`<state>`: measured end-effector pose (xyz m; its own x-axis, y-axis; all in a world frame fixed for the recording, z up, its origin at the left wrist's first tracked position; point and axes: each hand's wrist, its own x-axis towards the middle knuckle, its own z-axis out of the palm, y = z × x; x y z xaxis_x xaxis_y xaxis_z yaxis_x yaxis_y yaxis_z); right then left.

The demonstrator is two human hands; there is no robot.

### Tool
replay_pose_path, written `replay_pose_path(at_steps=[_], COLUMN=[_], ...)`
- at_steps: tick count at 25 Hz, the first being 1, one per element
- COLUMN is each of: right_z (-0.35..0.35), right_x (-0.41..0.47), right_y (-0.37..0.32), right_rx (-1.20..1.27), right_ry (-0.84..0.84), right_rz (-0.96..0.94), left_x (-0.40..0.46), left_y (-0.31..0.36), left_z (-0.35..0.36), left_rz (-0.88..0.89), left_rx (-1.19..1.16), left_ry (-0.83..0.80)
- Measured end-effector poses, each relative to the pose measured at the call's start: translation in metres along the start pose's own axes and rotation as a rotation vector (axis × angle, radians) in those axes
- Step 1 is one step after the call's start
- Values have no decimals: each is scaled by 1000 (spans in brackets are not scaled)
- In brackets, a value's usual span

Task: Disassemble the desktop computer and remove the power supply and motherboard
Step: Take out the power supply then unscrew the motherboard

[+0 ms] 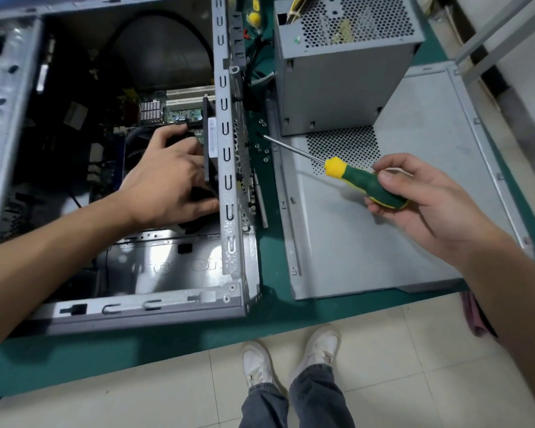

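Green-handled screwdriver (365, 183) held in right hand (426, 205), shaft pointing left at case (229, 168); left hand (170, 183) inside, fingers curled on black fan (209, 156).

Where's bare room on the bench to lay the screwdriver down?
The grey metal side panel is bare in front of the grey perforated power supply box. The green mat strip between the open grey computer case and panel is narrow, strewn with small silver screws.
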<state>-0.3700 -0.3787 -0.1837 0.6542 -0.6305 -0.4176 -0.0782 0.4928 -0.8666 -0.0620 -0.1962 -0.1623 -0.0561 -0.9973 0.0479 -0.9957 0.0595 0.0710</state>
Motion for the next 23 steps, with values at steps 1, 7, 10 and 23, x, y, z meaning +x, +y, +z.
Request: replay_pose_path(at_steps=[1,7,10,23], right_z=[6,31,45,127], right_x=[0,-7,-4,30], right_y=[2,16,15,25], right_rx=[22,44,3,-491], right_ry=[-10,-79,-163,43], right_rz=[7,65,99,-10], left_x=[0,0,2,0], left_y=[0,1,1,-1], left_z=[0,-2,-2,1], left_rz=[6,-21,-21,-17], left_rx=[-4,3,8,18], left_ry=[3,-41,-47,-41])
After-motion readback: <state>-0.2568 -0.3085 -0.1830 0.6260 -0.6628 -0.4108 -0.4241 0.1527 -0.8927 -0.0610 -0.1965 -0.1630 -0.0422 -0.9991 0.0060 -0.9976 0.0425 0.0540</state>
